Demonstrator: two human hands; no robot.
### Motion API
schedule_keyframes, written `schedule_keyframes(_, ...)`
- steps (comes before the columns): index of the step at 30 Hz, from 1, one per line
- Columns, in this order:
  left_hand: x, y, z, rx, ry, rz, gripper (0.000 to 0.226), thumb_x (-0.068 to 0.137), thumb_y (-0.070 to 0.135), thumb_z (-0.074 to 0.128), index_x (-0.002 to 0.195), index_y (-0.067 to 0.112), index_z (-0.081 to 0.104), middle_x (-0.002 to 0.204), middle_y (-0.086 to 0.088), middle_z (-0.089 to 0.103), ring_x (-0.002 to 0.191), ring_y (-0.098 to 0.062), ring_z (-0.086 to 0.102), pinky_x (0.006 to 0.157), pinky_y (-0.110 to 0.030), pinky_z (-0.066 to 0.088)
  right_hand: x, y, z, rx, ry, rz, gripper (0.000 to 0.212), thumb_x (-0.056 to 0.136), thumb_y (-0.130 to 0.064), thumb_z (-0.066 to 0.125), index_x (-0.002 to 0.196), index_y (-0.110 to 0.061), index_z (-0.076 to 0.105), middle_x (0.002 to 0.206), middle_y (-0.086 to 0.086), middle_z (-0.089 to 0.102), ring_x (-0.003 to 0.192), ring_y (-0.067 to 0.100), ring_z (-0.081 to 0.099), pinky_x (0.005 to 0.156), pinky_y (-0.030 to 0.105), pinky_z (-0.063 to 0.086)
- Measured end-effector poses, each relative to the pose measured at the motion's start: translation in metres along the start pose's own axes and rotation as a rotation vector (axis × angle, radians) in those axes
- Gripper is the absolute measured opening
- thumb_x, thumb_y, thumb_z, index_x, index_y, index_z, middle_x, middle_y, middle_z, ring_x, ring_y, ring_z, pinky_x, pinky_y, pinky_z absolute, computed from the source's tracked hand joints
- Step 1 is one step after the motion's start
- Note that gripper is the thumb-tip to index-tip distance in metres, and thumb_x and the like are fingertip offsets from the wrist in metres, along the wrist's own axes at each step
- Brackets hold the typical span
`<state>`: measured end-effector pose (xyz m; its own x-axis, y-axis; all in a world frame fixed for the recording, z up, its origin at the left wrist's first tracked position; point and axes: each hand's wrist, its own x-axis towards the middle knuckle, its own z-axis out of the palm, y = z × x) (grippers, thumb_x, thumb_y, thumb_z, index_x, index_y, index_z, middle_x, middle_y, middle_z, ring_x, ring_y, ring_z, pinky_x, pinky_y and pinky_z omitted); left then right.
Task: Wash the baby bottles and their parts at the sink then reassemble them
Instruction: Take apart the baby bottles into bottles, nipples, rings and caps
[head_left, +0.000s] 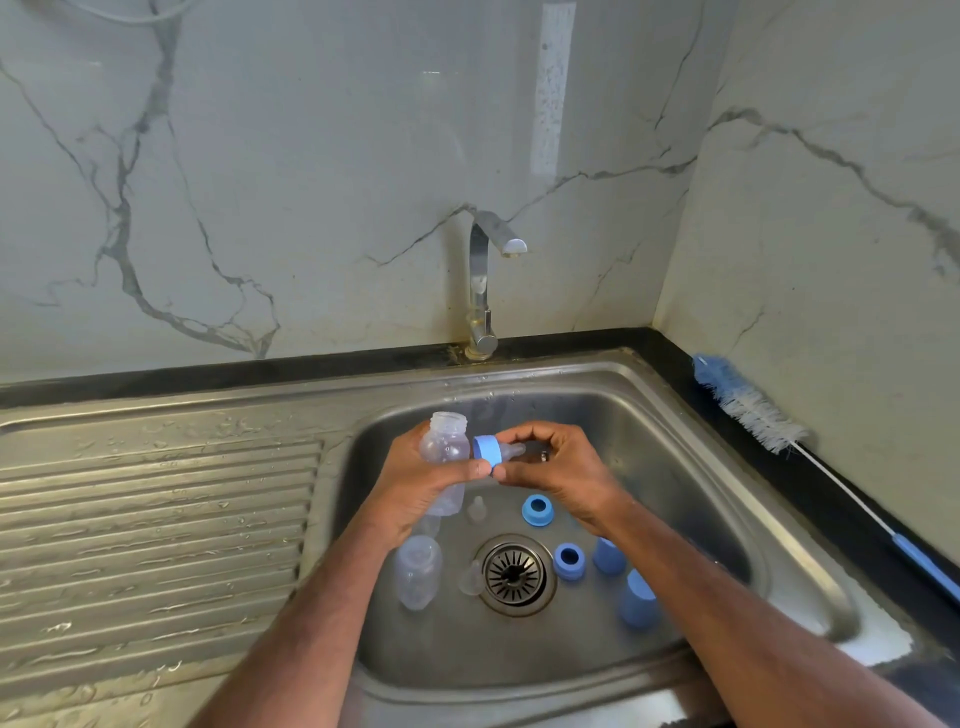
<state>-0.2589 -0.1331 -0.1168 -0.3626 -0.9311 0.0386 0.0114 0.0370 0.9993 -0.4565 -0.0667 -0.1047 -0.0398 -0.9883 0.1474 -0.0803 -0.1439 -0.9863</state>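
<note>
On the sink (727, 415) floor, two blue caps (636, 597) lie toward the right wall, two blue collars (569, 561) and clear teats beside the drain (515, 574), a clear bottle (418, 571) toward the left wall. Above them, the left hand (415, 483) grasps an open, clear bottle body (445, 457); the right hand (556, 462) pinches a blue collar with its teat (491, 454) beside the bottle's neck. No lettering is legible. A bottle brush (753, 410) lies along the right counter edge.
</note>
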Motion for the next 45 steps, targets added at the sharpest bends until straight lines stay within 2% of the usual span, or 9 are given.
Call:
schedule_keyframes(6, -0.002, 0.004, 0.001, -0.010, 0.061, 0.009, 0.045, 0.063, 0.002, 0.091, 0.100, 0.010, 0.068, 0.085, -0.005, 0.072, 0.079, -0.016, 0.066, 0.074, -0.035, 0.057, 0.000, -0.004, 0.000, 0.026, 0.028, 0.012, 0.028, 0.084, -0.005, 0.079, 0.111, -0.002, 0.075, 0.100, 0.015, 0.077, 0.092, 0.033, 0.075, 0.080, 0.038, 0.063)
schedule_keyframes(10, -0.003, 0.008, 0.004, -0.036, 0.048, 0.004, 0.056, 0.052, 0.019, 0.095, 0.101, 0.010, 0.070, 0.099, -0.019, 0.073, 0.089, -0.029, 0.071, 0.084, -0.054, 0.060, 0.001, -0.003, 0.001, 0.013, 0.117, -0.026, 0.020, 0.081, 0.003, 0.079, 0.098, 0.010, 0.072, 0.089, 0.025, 0.074, 0.079, 0.032, 0.073, 0.075, 0.034, 0.062)
schedule_keyframes(17, -0.005, 0.008, 0.008, -0.019, 0.004, -0.018, 0.058, 0.053, 0.021, 0.095, 0.105, 0.008, 0.071, 0.101, -0.017, 0.074, 0.099, -0.035, 0.071, 0.088, -0.057, 0.058, 0.002, -0.004, 0.004, 0.011, 0.174, -0.047, 0.008, 0.078, 0.014, 0.076, 0.079, 0.013, 0.067, 0.074, 0.024, 0.072, 0.066, 0.032, 0.068, 0.070, 0.037, 0.061)
schedule_keyframes(22, -0.010, 0.012, 0.010, -0.059, -0.027, -0.028, 0.051, 0.057, 0.015, 0.092, 0.101, 0.003, 0.071, 0.096, -0.019, 0.074, 0.087, -0.029, 0.072, 0.084, -0.049, 0.061, 0.002, -0.004, 0.006, -0.032, 0.141, -0.059, 0.007, 0.076, 0.017, 0.073, 0.079, 0.015, 0.067, 0.075, 0.031, 0.068, 0.065, 0.033, 0.065, 0.070, 0.040, 0.058)
schedule_keyframes(25, -0.012, 0.015, 0.014, -0.105, -0.024, -0.016, 0.040, 0.060, 0.015, 0.087, 0.095, 0.007, 0.071, 0.087, -0.015, 0.075, 0.080, -0.025, 0.073, 0.079, -0.045, 0.061, 0.000, -0.006, 0.007, 0.078, 0.159, -0.049, 0.008, 0.078, 0.017, 0.072, 0.084, 0.016, 0.068, 0.081, 0.033, 0.069, 0.067, 0.033, 0.066, 0.071, 0.038, 0.058)
schedule_keyframes(30, -0.010, 0.015, 0.009, -0.165, 0.001, -0.024, 0.037, 0.061, 0.015, 0.086, 0.092, 0.007, 0.069, 0.084, -0.015, 0.075, 0.077, -0.026, 0.072, 0.079, -0.044, 0.060, -0.004, -0.006, 0.006, 0.013, 0.085, -0.037, 0.026, 0.076, 0.010, 0.080, 0.100, 0.010, 0.071, 0.097, 0.026, 0.074, 0.092, 0.036, 0.071, 0.089, 0.043, 0.060)
schedule_keyframes(38, -0.010, 0.013, 0.014, -0.041, -0.039, -0.038, 0.046, 0.061, 0.013, 0.089, 0.101, 0.001, 0.071, 0.091, -0.018, 0.075, 0.078, -0.026, 0.072, 0.077, -0.044, 0.060, -0.001, -0.003, 0.007, -0.080, 0.249, 0.049, 0.010, 0.077, 0.010, 0.078, 0.083, 0.002, 0.075, 0.077, 0.020, 0.074, 0.067, 0.031, 0.072, 0.078, 0.053, 0.061)
schedule_keyframes(42, -0.010, 0.010, 0.014, -0.004, -0.049, -0.045, 0.053, 0.055, 0.021, 0.091, 0.102, 0.003, 0.073, 0.095, -0.019, 0.075, 0.083, -0.027, 0.072, 0.080, -0.046, 0.060, -0.001, -0.004, 0.005, -0.088, 0.187, 0.100, 0.008, 0.081, 0.008, 0.076, 0.089, 0.007, 0.074, 0.081, 0.026, 0.073, 0.067, 0.028, 0.071, 0.070, 0.037, 0.062)
schedule_keyframes(45, -0.009, 0.007, 0.012, -0.014, 0.003, -0.048, 0.053, 0.053, 0.021, 0.092, 0.100, 0.004, 0.073, 0.092, -0.018, 0.075, 0.082, -0.028, 0.072, 0.080, -0.046, 0.060, -0.003, -0.005, 0.002, 0.009, 0.067, 0.140, 0.012, 0.087, 0.001, 0.074, 0.098, 0.003, 0.076, 0.095, 0.022, 0.076, 0.088, 0.030, 0.075, 0.084, 0.037, 0.062)
